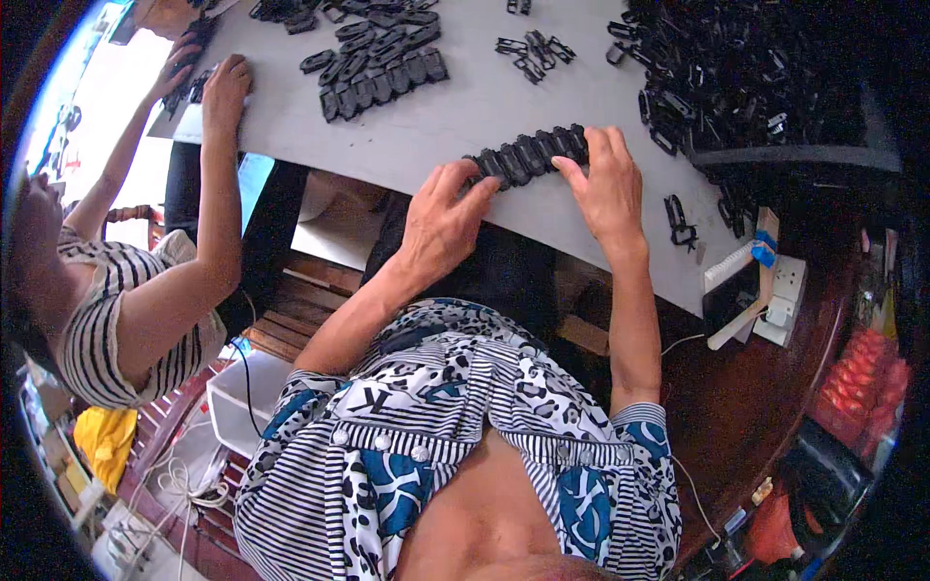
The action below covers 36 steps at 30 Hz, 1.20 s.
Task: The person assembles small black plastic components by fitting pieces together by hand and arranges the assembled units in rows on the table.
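Note:
A row of black plastic clip-like parts (528, 158), packed side by side, rests at the front edge of the white table. My left hand (441, 218) pinches its left end between thumb and fingers. At the other end, my right hand (605, 189) grips with the thumb on the near side and the fingers behind. Further left, a similar row (383, 85) lies on the table with more black parts piled behind it. A few loose black parts (535, 53) sit beyond the row I hold.
A big heap of black parts (727, 97) covers the right side of the table (436, 136). One loose part (680, 223) lies near its right edge, by a white power strip (783, 300). At left, a co-worker in a striped top (145, 320) reaches onto the table.

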Available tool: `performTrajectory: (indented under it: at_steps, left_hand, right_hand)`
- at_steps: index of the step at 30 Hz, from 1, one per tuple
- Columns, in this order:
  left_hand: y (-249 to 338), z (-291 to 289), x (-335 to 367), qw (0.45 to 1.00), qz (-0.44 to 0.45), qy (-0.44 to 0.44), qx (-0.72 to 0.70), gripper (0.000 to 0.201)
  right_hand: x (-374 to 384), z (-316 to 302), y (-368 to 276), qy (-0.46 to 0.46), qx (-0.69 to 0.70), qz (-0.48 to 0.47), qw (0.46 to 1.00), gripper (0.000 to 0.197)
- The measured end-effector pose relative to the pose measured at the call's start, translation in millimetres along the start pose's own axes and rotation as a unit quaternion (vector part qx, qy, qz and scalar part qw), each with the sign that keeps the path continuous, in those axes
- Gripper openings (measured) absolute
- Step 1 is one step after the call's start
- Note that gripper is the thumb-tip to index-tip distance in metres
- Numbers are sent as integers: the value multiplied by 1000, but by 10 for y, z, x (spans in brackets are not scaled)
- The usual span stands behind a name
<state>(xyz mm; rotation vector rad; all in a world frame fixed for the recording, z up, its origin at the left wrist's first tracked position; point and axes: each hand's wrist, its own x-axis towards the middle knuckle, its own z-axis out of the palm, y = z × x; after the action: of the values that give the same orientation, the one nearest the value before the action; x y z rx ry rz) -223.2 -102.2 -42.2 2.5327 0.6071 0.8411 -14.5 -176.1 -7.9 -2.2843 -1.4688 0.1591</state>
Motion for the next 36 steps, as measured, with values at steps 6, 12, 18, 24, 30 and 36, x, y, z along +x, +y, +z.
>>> performTrajectory:
  at_steps: [6,12,18,24,30,36]
  left_hand:
    - [-296,-277,-191,994,-59,66,63,37]
    - [-579,-454,-214,982,-96,135,95,30]
    - [-734,-562,-192,971,-138,147,127,24]
    - [-814,-615,-159,968,-166,147,114,28]
    - [-740,-642,-134,963,-193,158,101,48]
    - [-667,-618,-40,955,-177,210,111,49]
  right_hand:
    - [66,262,-588,-9,-18,-13,1000,42]
    - [321,467,-972,-8,-9,-37,999,43]
    - [468,642,-1095,18,8,-66,998,43]
    - [555,651,-1156,2,26,-64,998,44]
    - [545,493,-1035,-25,40,-65,997,40]
    - [594,329,-635,16,36,-64,997,34]
